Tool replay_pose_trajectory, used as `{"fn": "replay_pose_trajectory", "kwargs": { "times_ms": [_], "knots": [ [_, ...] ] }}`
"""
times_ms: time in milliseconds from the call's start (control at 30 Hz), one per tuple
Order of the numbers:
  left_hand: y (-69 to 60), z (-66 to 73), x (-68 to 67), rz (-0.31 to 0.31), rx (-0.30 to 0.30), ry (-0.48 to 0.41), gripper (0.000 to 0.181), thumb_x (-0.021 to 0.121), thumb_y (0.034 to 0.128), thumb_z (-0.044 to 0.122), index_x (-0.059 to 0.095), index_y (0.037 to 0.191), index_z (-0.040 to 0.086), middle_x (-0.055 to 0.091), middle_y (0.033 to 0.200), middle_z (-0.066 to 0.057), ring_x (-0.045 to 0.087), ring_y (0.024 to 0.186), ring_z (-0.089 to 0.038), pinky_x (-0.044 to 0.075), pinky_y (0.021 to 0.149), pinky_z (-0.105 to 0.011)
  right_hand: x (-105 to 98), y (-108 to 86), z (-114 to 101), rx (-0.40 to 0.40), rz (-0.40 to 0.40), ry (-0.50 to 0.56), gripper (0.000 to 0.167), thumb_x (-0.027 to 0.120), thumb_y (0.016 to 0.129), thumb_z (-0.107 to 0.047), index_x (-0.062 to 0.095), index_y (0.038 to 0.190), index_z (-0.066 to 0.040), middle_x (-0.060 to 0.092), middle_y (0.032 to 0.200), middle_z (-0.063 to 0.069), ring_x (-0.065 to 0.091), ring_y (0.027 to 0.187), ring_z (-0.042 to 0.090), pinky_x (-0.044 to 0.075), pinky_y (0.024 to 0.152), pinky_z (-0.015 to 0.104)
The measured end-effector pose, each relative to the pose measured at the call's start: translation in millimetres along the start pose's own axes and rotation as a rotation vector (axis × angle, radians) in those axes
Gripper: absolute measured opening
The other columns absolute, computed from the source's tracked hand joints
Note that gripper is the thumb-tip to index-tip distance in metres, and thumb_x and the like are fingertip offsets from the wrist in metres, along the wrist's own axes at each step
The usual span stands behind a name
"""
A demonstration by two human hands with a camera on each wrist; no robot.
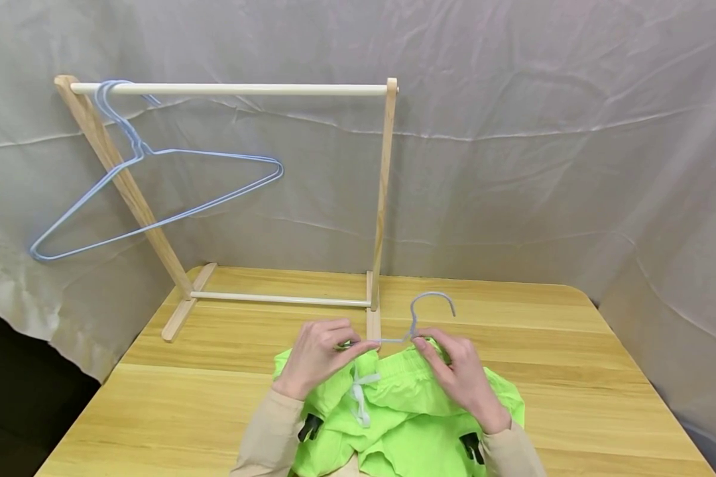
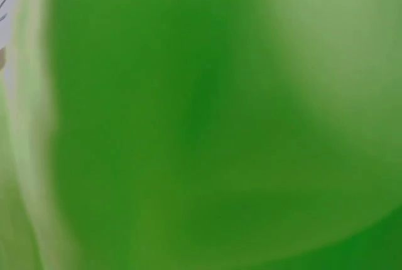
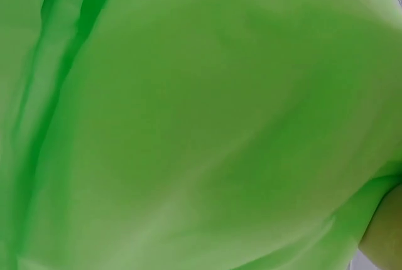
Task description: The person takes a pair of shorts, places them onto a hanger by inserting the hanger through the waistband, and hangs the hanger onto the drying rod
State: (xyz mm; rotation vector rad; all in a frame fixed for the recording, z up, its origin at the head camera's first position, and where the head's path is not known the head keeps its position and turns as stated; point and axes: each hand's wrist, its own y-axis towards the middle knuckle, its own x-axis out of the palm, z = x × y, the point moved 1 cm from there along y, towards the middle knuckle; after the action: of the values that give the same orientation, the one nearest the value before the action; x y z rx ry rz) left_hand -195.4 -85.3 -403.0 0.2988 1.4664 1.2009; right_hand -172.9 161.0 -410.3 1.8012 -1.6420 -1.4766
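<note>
Neon-green shorts [image 1: 406,404] with a gathered waistband and a white drawstring bow [image 1: 359,391] lie bunched at the table's front. A light-blue wire clothes hanger [image 1: 414,318] sits at the waistband, its hook up and curving right; the cloth hides most of its frame. My left hand [image 1: 319,358] pinches the waistband on the left, beside the hanger's wire. On the right, my right hand [image 1: 459,374] holds the waistband between thumb and fingers, close to the hook's base. Green cloth [image 2: 188,119] fills the left wrist view, and blurred green fabric [image 3: 201,119] covers the right.
A wooden garment rack [image 1: 382,199] with a white top rail [image 1: 244,89] stands at the back left. Light-blue hangers [image 1: 215,201] hang at the rail's left end. Black clips [image 1: 471,447] show by both sleeves. Grey curtain [image 1: 513,165] surrounds the wooden table [image 1: 573,371].
</note>
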Motion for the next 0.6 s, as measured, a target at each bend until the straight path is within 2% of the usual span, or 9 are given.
{"fn": "replay_pose_trajectory", "kwargs": {
  "times_ms": [100,267,333,467,600],
  "knots": [
    [0.1,-1.0,-1.6,0.018,0.002,0.002,0.023,0.078,0.086,0.031,0.074,0.071,0.014,0.062,0.059,0.008,0.043,0.045,0.004,0.029,0.05,0.0,-2,0.5,1,0.001,0.014,-0.004,0.017,0.062,0.089,0.009,0.07,0.099,-0.002,0.071,0.072,0.005,0.028,0.055,-0.014,0.048,0.061,0.012],
    [0.1,-3.8,-5.0,0.064,0.018,-0.006,0.031,0.072,0.0916,0.034,0.073,0.069,0.013,0.061,0.058,0.007,0.042,0.044,0.003,0.029,0.049,-0.001,-4,-0.3,3,0.005,0.018,-0.004,0.015,0.062,0.091,0.007,0.07,0.1,-0.002,0.067,0.068,0.003,0.024,0.054,-0.015,0.041,0.054,0.01],
    [0.2,-5.3,-6.4,0.097,0.03,-0.001,0.032,0.071,0.0928,0.034,0.073,0.069,0.013,0.061,0.057,0.007,0.04,0.044,0.003,0.028,0.048,-0.001,-5,-0.9,4,0.004,0.024,-0.011,0.015,0.062,0.091,0.006,0.07,0.1,-0.002,0.068,0.068,0.003,0.025,0.054,-0.015,0.042,0.055,0.011],
    [0.3,-8.4,-9.2,0.166,0.053,0.022,0.036,0.069,0.0946,0.036,0.072,0.067,0.013,0.059,0.055,0.008,0.038,0.043,0.003,0.026,0.047,-0.003,-7,-2.1,6,0.011,0.032,-0.024,0.016,0.063,0.09,0.007,0.07,0.1,-0.003,0.06,0.061,-0.002,0.025,0.053,-0.015,0.041,0.054,0.011],
    [0.3,-10.3,-11.7,0.205,0.046,0.043,0.041,0.066,0.0959,0.04,0.07,0.066,0.013,0.056,0.053,0.007,0.037,0.043,0.002,0.026,0.047,-0.004,-10,-3.2,7,0.03,0.039,-0.035,0.018,0.064,0.088,0.009,0.07,0.1,-0.004,0.052,0.057,-0.006,0.026,0.052,-0.014,0.035,0.049,0.01]
  ]
}}
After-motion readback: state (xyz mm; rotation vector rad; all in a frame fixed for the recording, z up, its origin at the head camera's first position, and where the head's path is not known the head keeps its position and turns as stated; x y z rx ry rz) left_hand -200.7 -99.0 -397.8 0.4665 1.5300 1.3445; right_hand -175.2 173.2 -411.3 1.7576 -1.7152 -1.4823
